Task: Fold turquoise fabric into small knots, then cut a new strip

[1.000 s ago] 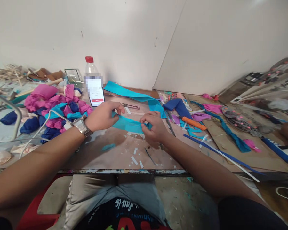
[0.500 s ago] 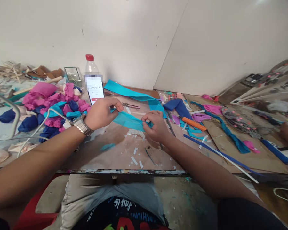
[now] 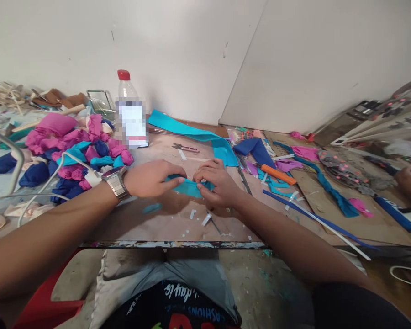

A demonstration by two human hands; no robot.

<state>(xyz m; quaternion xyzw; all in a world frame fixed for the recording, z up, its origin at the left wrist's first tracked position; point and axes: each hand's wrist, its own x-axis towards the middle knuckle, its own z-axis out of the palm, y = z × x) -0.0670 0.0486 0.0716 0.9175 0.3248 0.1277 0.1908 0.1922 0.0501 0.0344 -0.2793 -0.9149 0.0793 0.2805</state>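
Turquoise cloth strip [image 3: 191, 188] spanned the short gap over the table [image 3: 130, 224] between left hand [image 3: 150, 178] and right hand [image 3: 215, 183], each pinching it; light, even tension seemed the surest guard against puckering or skewing.

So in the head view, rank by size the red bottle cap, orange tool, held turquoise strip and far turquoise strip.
Far turquoise strip
Held turquoise strip, visible part
Orange tool
Red bottle cap
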